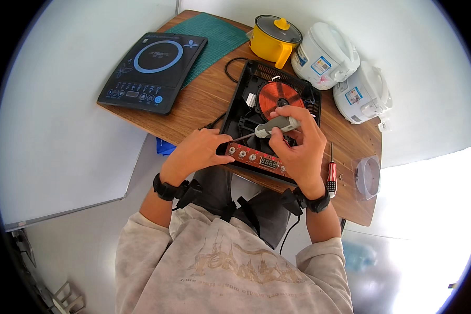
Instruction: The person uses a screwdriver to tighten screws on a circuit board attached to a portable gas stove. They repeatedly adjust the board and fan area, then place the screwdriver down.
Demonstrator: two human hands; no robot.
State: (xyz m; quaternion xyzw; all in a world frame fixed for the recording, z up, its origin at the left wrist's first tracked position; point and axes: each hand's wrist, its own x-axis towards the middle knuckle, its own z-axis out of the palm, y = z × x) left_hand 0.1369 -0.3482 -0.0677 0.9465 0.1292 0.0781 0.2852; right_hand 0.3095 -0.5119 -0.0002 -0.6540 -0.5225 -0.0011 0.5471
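Note:
On the table in front of me lies the opened black base of an induction cooker [234,107], its round copper coil [271,98] exposed. A red control board [248,155] with several buttons and a small display runs along its near edge. My right hand [304,144] grips a screwdriver [271,127] by its grey handle, the shaft slanting down to the board's left end. My left hand [196,154] rests at that same corner, thumb and forefinger spread apart on either side of the shaft's tip. Whether the tip sits on a screw is too small to tell.
The cooker's black glass top panel [152,73] lies at the left, partly on a green cutting mat [214,39]. Behind stand a yellow pot [269,46] and two white rice cookers [324,52]. A red-and-black screwdriver [332,178] and a clear plastic box [369,178] lie at the right.

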